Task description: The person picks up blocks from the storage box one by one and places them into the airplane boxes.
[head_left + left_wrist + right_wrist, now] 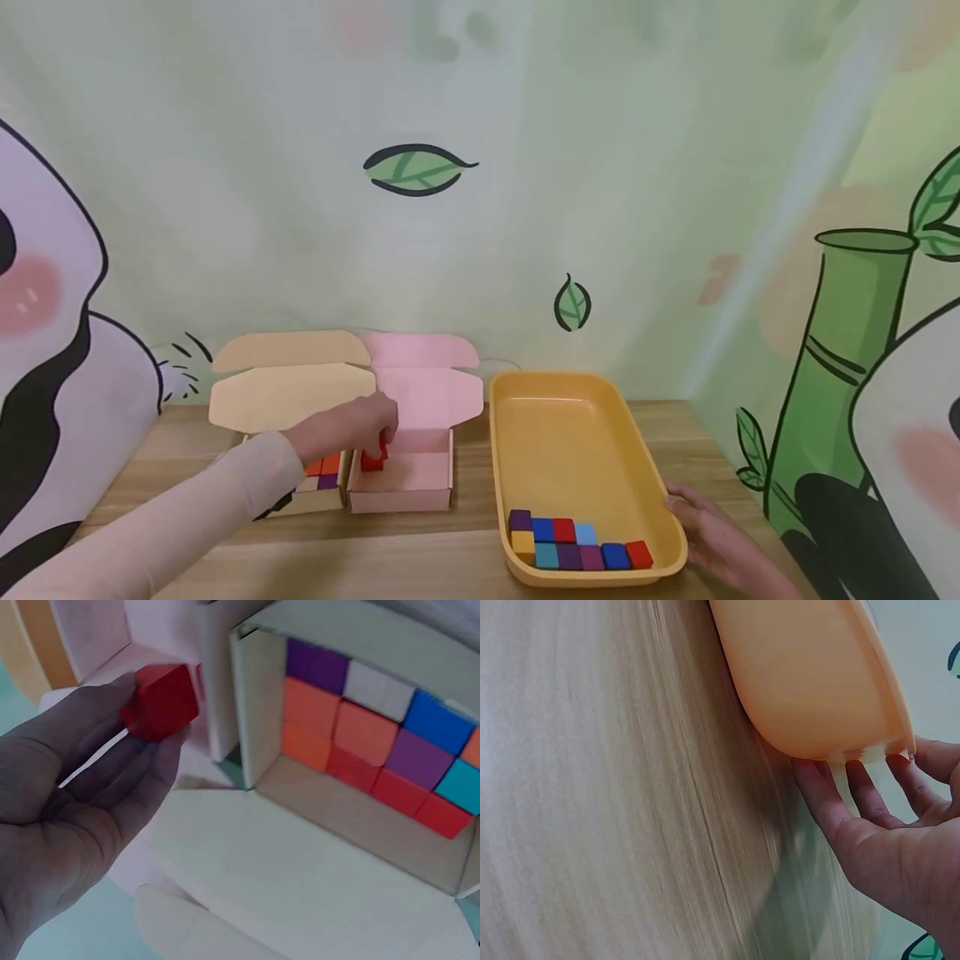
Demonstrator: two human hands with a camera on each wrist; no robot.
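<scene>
My left hand (352,425) pinches a red cube (160,701) between thumb and fingertips, just over the left side of the open pink box (412,500). Another red cube (372,462) shows below it inside that box, partly hidden. On the right, my right hand (708,529) holds the edge of the yellow tray (585,417). In the right wrist view its fingers (866,795) lie against the tray's outer wall, with the thumb at the rim. Several coloured cubes (568,557) sit in two rows at the tray's near end.
Left of the pink box stands an open cream box (259,712), its lid raised, with rows of coloured cubes (367,731) inside. The boxes and tray stand on a wooden table (465,550) before a wall (637,167) printed with leaves and bamboo.
</scene>
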